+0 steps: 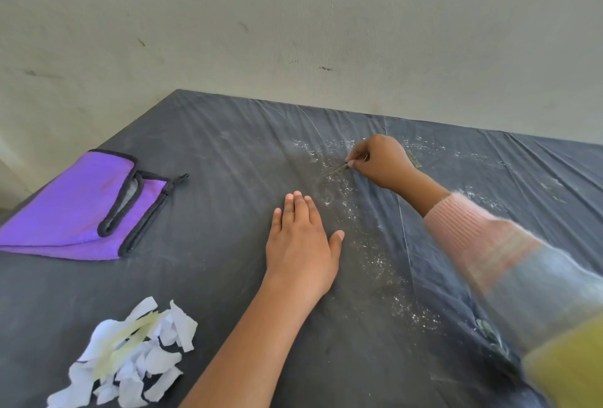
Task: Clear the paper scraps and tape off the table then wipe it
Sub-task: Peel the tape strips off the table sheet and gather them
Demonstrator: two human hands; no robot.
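My right hand [380,161] is far out on the black plastic-covered table [212,163], fingertips pinched on the end of a clear strip of tape [341,168] stuck to the cover. My left hand [301,244] lies flat, palm down, fingers together, pressing the cover near the middle. A heap of torn white paper scraps [130,358] mixed with yellowish tape strips sits at the near left. A folded purple cloth [78,208] with black edging lies at the left. White powdery specks [375,251] run in a band between my hands.
Another short tape piece [413,158] sticks to the cover just right of my right hand. A stained pale wall [293,32] stands right behind the table's far edge. The cover is wrinkled with a seam running down the right side.
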